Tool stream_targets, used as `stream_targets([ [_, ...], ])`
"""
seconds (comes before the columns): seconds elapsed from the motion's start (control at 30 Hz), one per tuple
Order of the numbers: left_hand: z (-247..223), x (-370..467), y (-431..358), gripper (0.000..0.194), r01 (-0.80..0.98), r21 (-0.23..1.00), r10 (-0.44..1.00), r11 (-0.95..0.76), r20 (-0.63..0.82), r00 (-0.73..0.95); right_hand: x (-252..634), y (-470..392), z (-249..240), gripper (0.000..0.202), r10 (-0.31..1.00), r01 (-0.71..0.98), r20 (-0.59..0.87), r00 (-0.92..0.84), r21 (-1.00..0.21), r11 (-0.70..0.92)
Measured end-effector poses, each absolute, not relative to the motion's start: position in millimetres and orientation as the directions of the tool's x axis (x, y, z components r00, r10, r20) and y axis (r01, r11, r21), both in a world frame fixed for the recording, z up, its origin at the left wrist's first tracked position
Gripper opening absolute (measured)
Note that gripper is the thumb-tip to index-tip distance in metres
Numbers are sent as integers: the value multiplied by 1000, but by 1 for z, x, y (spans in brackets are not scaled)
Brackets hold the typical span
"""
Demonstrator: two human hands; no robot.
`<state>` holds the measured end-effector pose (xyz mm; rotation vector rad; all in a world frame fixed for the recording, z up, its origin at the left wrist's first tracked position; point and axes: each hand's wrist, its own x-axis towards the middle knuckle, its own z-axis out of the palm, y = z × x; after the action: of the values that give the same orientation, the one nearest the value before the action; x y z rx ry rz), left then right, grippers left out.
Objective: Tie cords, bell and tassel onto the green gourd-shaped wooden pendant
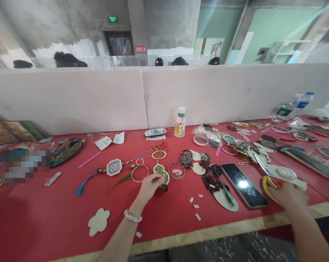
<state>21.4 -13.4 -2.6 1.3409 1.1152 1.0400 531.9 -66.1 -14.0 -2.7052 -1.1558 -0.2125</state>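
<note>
While R hand (291,196) is on yellow-handled scissors (268,185), L hand (149,187): over gourd pendant (159,170), ctr of frame; thumb & fingertips closed tog., can't tell what, if anything, is btwn them.
Pendant look: gourd outline, cream rim, green infill in both lobes; lower lobe partly hidden by fingertips; dk brown round bead (164,188) at btm end; pale ring (152,155) w/ red thread just above.
Scissors: R side of frame, fingers closed on yellow handle, silver blade pointing up-L.
Bangles: grey bangle (131,174) just L of pendant; beaded bangle (169,170) just R, small white bits inside.
Phone: black smartphone (240,182), R of ctr, lying face up, light glare on screen.
Lower L: cream flower-shaped cutout (99,222), flat on red tabletop (63,222).
Mid-L: octagonal pendant (114,167) w/ blue tassel (84,185).
</note>
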Motion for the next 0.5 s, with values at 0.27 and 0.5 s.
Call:
stream_targets([
  [0.27,-4,21,-12,21,13,1000,982,3,-6,188,530,-68,4,78,642,638,56,765,-203,-742],
  [0.5,-7,20,-11,18,4,1000,978,4,-5,207,449,-63,42,31,879,937,332,343,-186,-296],
])
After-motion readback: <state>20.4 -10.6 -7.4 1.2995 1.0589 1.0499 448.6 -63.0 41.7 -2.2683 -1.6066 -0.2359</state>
